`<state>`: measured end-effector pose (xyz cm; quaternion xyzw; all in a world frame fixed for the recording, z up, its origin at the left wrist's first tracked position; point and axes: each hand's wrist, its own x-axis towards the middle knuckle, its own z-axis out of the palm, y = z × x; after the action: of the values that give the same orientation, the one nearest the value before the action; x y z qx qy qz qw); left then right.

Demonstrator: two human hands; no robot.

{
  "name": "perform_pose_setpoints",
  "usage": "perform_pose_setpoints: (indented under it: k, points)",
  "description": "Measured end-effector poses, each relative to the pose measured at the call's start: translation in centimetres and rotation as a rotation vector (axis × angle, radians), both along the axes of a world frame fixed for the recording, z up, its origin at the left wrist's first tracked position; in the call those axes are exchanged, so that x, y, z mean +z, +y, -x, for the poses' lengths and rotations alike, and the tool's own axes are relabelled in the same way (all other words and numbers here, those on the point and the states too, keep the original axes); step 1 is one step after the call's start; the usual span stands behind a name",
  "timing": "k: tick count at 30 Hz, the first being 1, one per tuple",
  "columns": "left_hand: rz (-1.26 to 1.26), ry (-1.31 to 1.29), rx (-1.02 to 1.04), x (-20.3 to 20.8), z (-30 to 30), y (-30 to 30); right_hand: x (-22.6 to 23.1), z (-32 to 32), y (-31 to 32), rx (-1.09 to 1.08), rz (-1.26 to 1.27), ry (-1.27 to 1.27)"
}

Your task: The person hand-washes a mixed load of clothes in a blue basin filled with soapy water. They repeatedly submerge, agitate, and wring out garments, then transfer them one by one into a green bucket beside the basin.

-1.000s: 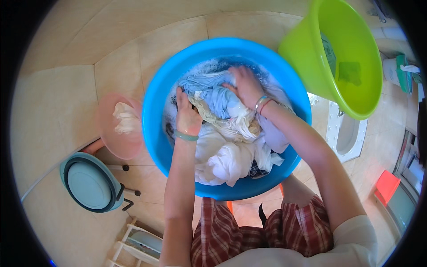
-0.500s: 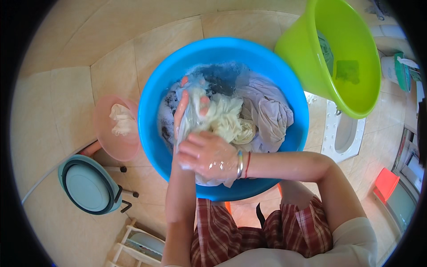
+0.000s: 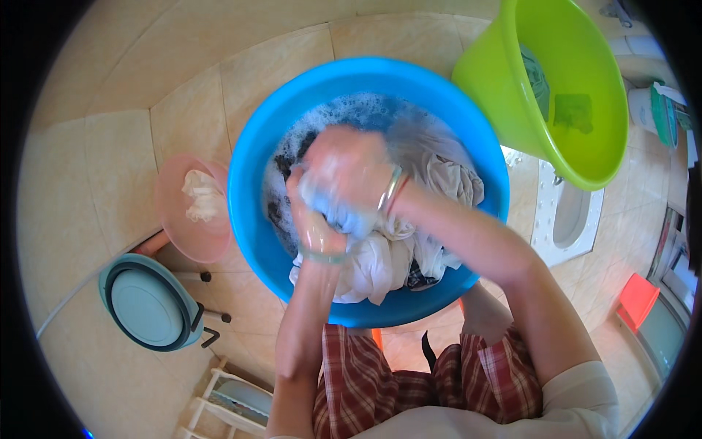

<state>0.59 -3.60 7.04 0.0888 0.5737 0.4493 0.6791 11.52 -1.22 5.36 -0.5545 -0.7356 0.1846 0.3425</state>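
Observation:
Inside a big blue basin [image 3: 245,157] of foamy water, both my hands are pressed together over a wet, pale cloth [image 3: 333,211]. My left hand [image 3: 313,223] cups it from below and the left, its fingers partly hidden. My right hand [image 3: 351,164] is closed over the top of it, smeared by motion. Whitish wet clothes [image 3: 376,267] lie bunched beneath and in front of my hands. At the right of the basin rests a greyish-white garment [image 3: 446,172], and dark fabric shows in the water at the left.
A tall lime-green tub [image 3: 541,135] stands at the back right, beside a white squat toilet [image 3: 567,219]. On the left are a pink basin [image 3: 175,212] holding a pale cloth, a folded grey-green bucket [image 3: 146,304] and a small wooden rack [image 3: 212,399].
My right hand has moved from my left wrist up and away, onto the cloth at my left hand. My left hand has drawn lower, and its fingers have curled in.

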Motion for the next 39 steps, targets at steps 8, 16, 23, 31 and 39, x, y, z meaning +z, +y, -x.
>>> perform_pose_setpoints:
  k: [8, 16, 23, 31, 39]
  points:
    - [0.024, -0.463, -0.068, -6.6, 3.1, 3.4, -9.5, -6.8, 0.4, -0.467, 0.548, 0.096]
    - [-0.157, -0.392, -0.124, -8.0, 2.0, 2.3, -9.9, -6.2, 1.5, -0.3, 0.7, -0.099]
    - [-0.048, -0.402, -0.252, -4.3, 2.7, 3.2, 0.7, 2.1, -6.7, 0.208, 0.056, 0.147]
    - [-0.168, -1.012, -0.283, -6.6, 3.4, 1.5, 4.5, 5.3, -6.0, 0.201, -0.263, 0.088]
    - [0.026, -0.222, 0.079, -1.1, 1.3, -0.2, 1.1, 1.6, -1.2, -0.005, -0.135, 0.183]
